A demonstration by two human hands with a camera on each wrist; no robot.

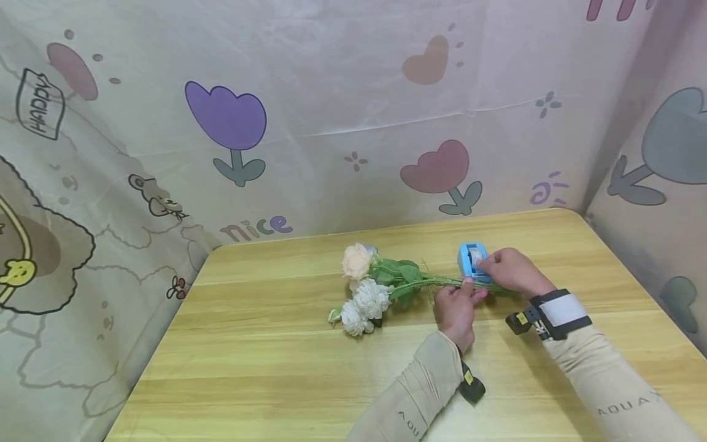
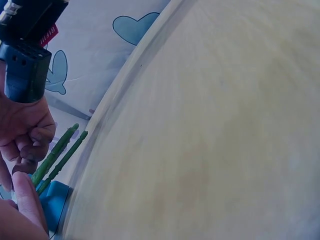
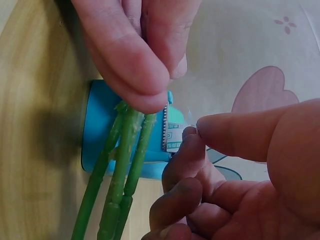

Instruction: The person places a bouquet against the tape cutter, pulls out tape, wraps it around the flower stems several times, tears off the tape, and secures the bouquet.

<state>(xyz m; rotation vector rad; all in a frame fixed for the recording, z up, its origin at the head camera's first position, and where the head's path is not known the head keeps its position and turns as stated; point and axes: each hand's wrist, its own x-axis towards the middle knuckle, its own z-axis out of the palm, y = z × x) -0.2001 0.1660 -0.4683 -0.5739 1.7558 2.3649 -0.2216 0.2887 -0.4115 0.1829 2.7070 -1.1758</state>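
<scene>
My left hand (image 1: 456, 312) pinches the green stems (image 3: 118, 185) of several artificial flowers lying across the table. Their heads point left: a peach rose (image 1: 356, 261) and white blooms (image 1: 371, 299), with green leaves (image 1: 407, 271) behind them. Just beyond the stems stands a light blue tape dispenser (image 1: 466, 261) with a toothed cutting edge. Thumb and index finger of my right hand (image 1: 516, 271) pinch the end of the clear tape (image 3: 175, 137) at that edge. In the right wrist view, the stems cross in front of the dispenser, below the left fingertips.
Everything lies on a wood-grain table (image 1: 248, 344) with a rounded far corner. A patterned cloth (image 1: 331, 123) hangs behind it and at both sides. Each wrist wears a strapped black camera, the left one (image 1: 472, 387) close over the tabletop.
</scene>
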